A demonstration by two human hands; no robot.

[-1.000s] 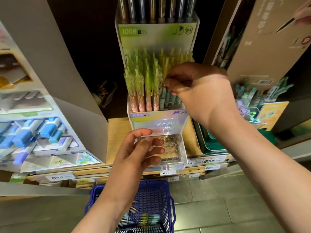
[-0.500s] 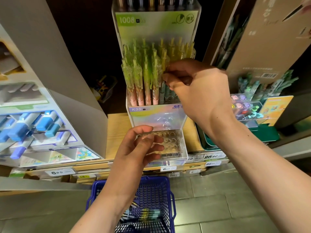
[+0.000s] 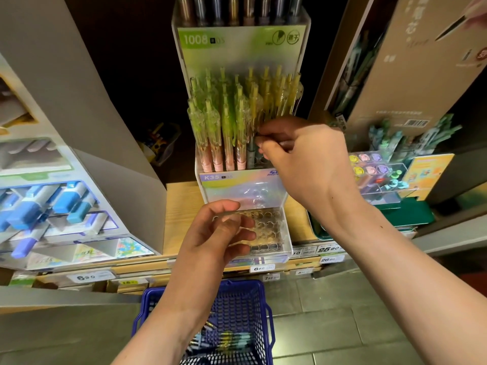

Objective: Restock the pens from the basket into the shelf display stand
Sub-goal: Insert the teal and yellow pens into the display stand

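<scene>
Head camera: right hand (image 3: 303,159) pinched a pen (image 3: 251,152) in the display stand (image 3: 237,43). Left hand (image 3: 210,235) curled by its tray; grip unclear. Basket (image 3: 203,285) held pens (image 3: 232,337).

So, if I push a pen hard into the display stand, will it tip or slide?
Probably not tip: the display stand steps forward into a low wide tray. It might slide, being smooth plastic on a wooden shelf; the left hand at its front could steady it.
</scene>
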